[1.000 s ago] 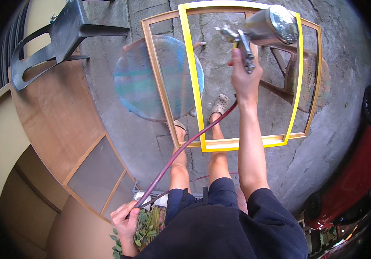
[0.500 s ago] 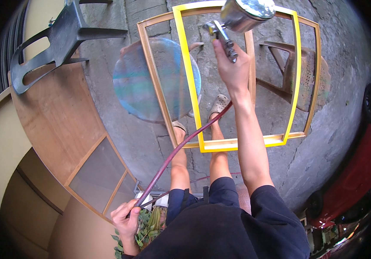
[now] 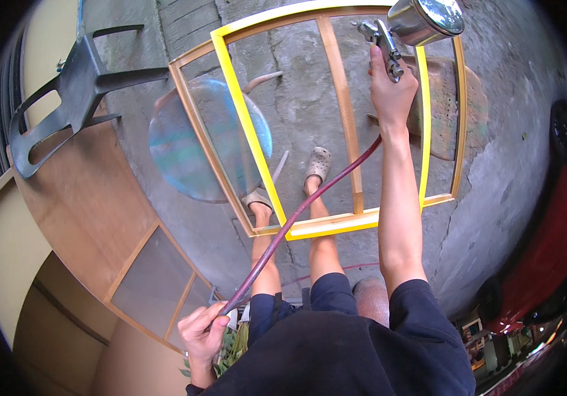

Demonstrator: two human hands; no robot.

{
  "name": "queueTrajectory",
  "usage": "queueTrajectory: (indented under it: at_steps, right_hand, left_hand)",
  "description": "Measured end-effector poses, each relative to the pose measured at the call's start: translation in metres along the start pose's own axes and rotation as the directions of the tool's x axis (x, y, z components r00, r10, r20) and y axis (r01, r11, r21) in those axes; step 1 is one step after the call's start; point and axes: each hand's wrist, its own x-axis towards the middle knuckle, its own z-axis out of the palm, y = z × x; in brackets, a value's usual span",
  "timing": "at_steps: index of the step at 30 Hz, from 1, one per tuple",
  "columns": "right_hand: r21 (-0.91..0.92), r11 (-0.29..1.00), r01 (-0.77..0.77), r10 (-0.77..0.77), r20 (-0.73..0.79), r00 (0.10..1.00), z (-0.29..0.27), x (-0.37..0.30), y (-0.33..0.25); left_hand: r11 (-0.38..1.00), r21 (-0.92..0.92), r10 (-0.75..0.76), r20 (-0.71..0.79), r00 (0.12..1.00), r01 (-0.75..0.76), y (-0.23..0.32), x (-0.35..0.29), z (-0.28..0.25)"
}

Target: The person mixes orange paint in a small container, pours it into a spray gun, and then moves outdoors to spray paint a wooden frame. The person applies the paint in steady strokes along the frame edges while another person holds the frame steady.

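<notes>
Gripping spray gun (image 3: 407, 28) — right hand (image 3: 390, 92); left hand (image 3: 203, 331) holds hose (image 3: 303, 212).

The spray gun's cup (image 3: 429, 18) is cut off by the top edge.

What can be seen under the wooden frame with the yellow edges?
Under the wooden frame lie the concrete floor, a round bluish disc and the person's sandalled feet. The frame's bars cover parts of the disc.
</notes>
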Motion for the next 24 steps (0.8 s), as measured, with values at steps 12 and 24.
queueTrajectory:
  at_steps: [12,24]
  right_hand:
    - [-0.171,0.984,0.042,-0.088,-0.273,0.958,-0.078,0.062,0.043]
    - [-0.011,0.988,-0.157,0.156,-0.051,0.986,-0.028,0.015,0.009]
  left_hand:
    - [0.993,-0.025,0.12,0.106,0.987,-0.118,0.029,0.027,0.041]
    - [0.995,-0.045,0.083,-0.021,0.996,-0.084,-0.004,0.008,0.008]
